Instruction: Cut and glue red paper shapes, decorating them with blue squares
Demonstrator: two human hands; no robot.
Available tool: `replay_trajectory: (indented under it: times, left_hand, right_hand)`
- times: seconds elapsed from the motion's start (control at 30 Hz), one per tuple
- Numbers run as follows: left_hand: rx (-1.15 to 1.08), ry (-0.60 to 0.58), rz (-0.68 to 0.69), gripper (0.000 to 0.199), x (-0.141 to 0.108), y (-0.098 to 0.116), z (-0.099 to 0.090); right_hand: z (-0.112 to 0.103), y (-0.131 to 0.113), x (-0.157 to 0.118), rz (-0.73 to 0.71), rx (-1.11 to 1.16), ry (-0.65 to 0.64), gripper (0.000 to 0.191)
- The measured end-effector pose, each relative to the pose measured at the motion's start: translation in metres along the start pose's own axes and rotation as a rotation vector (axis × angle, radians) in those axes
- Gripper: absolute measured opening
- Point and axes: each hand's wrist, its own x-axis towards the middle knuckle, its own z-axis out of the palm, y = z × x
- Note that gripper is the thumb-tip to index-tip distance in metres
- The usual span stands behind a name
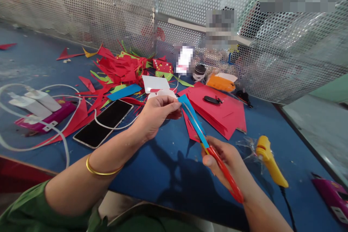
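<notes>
My left hand (163,110) pinches the far end of a narrow blue paper strip (193,119) between thumb and fingers. In my right hand (224,159) is a pair of scissors (225,174) with red handles, its fingers wrapped round them. The scissors' blades lie along the blue strip and point toward my left hand; the strip partly covers them. Just behind my left fingers sits a white piece (164,94), partly hidden. A stack of red paper sheets (231,110) rests on the table beyond my right hand.
A yellow glue gun (270,161) lies right of my right hand. Left are a dark phone (106,121), white chargers (40,103) with looping cables, and a heap of red scraps (119,67). Perforated metal panels (179,3) stand behind. A black pocket tool (212,100) lies on the red sheets.
</notes>
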Motion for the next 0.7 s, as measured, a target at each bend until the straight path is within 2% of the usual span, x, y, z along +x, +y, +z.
replay_trajectory:
  times: [0.27, 0.7]
  left_hand:
    - [0.001, -0.015, 0.009, 0.015, -0.001, 0.002, 0.001]
    - [0.000, 0.005, 0.010, 0.014, -0.001, 0.001, 0.001]
  right_hand:
    - [0.000, -0.002, 0.000, -0.005, -0.008, 0.006, 0.069]
    - [0.003, -0.012, -0.001, 0.100, 0.048, 0.013, 0.060]
